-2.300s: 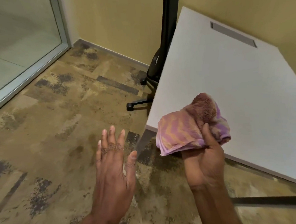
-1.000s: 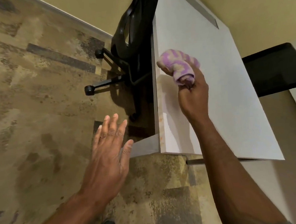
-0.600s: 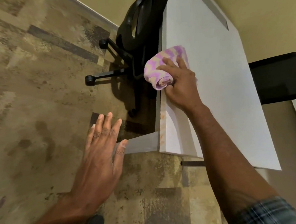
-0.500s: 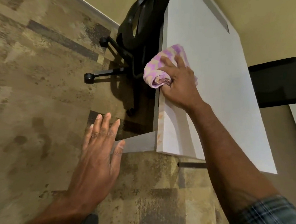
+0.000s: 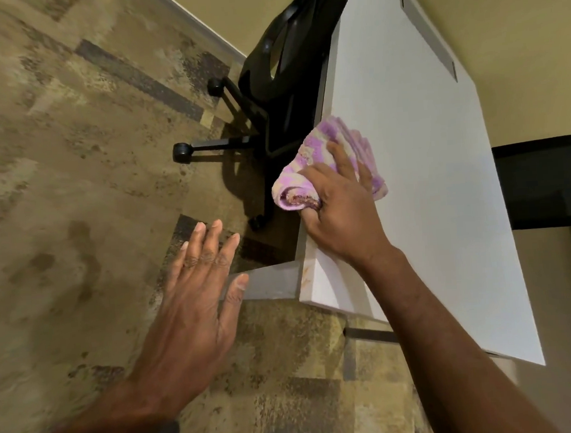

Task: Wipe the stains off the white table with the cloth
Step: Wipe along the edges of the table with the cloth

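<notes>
The left hand (image 5: 186,318) hovers palm-down over the mottled brown carpet (image 5: 56,198), fingers flat and spread, holding nothing. The right hand (image 5: 341,212) grips the bunched pink-and-cream terry cloth (image 5: 307,167), pressing it on the white rectangular tabletop (image 5: 426,172) at its left edge, beyond faint orange stains (image 5: 307,279) near the front-left corner.

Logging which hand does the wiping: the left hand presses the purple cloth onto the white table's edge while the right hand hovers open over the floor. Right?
Not quite: the hands are swapped. In the head view the right hand presses the purple cloth onto the white table edge, while the left hand hovers open over the floor.
</notes>
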Demonstrator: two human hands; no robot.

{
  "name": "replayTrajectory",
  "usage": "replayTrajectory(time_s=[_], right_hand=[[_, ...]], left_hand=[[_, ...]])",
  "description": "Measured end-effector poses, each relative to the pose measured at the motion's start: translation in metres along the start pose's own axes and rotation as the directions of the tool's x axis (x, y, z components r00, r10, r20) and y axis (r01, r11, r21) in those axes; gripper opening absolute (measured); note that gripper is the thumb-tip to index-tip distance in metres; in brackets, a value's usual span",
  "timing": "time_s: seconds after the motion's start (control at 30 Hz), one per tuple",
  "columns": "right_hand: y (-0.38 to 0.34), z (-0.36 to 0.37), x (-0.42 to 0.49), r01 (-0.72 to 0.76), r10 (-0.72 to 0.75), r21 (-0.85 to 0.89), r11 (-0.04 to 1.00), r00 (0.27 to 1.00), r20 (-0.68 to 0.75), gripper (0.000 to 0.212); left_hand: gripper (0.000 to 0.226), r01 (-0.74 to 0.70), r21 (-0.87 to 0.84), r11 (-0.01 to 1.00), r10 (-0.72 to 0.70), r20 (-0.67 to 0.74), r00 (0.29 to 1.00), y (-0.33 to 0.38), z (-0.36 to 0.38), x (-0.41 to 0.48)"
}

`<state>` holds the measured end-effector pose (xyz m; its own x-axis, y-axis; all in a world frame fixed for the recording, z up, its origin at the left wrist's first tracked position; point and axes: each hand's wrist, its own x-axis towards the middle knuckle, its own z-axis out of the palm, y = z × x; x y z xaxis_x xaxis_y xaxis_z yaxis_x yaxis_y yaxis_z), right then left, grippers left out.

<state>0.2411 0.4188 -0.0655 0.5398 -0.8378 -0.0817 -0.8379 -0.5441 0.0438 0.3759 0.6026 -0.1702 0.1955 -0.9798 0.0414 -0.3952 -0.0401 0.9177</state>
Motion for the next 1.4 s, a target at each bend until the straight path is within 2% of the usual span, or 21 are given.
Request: replayTrajectory(time_s=[0.17, 0.33, 0.5, 0.63, 0.7, 0.87, 1.03, 1.1, 1.23, 1.4], right_hand=[[-0.006, -0.001, -0.024, 0.04, -0.041, 0.053, 0.998, 0.999, 0.022, 0.039], [-0.011, 0.003, -0.055, 0.091, -0.09, 0.104, 0.99, 0.996, -0.015, 0.028], [-0.023, 0.008, -0.093, 0.117, -0.113, 0.157, 0.981, 0.993, -0.039, 0.036], [-0.031, 0.014, -0.125, 0.122, -0.123, 0.15, 0.981, 0.992, -0.006, 0.042], [-0.034, 0.018, -0.141, 0.128, -0.129, 0.135, 0.983, 0.992, -0.004, 0.043], [-0.035, 0.031, -0.173, 0.147, -0.146, 0.048, 0.988, 0.989, -0.029, 0.052], [-0.032, 0.034, -0.167, 0.143, -0.144, -0.024, 0.989, 0.989, -0.025, 0.056], [-0.033, 0.031, -0.158, 0.114, -0.114, -0.015, 0.993, 0.993, -0.023, 0.059], [-0.036, 0.019, -0.125, -0.033, 0.038, 0.087, 0.996, 0.998, -0.056, 0.058], [-0.022, 0.004, -0.048, -0.225, 0.225, 0.085, 0.971, 0.974, 0.01, 0.056]], left_hand=[[0.055, 0.004, -0.021, 1.0, -0.005, -0.02, 1.0, 0.004, 0.006, 0.003], [0.057, 0.007, -0.03, 1.0, -0.008, -0.04, 0.999, 0.01, 0.005, 0.009], [0.059, 0.045, -0.08, 0.996, -0.049, -0.051, 0.997, 0.011, 0.002, 0.009], [0.061, 0.042, -0.1, 0.994, -0.045, -0.026, 0.999, 0.012, 0.004, 0.006], [0.063, 0.012, -0.051, 0.999, -0.013, -0.013, 1.0, 0.014, 0.004, 0.007], [0.069, -0.051, 0.214, 0.976, 0.057, -0.026, 0.998, 0.013, 0.001, 0.013], [0.07, -0.04, 0.269, 0.962, 0.05, -0.028, 0.998, 0.008, -0.004, 0.018], [0.067, -0.044, 0.259, 0.965, 0.053, -0.028, 0.998, 0.009, -0.003, 0.018], [0.062, -0.043, 0.267, 0.963, 0.045, -0.003, 0.999, 0.008, 0.001, 0.012], [0.064, -0.014, 0.386, 0.923, 0.006, 0.021, 1.0, -0.012, -0.003, -0.002]])
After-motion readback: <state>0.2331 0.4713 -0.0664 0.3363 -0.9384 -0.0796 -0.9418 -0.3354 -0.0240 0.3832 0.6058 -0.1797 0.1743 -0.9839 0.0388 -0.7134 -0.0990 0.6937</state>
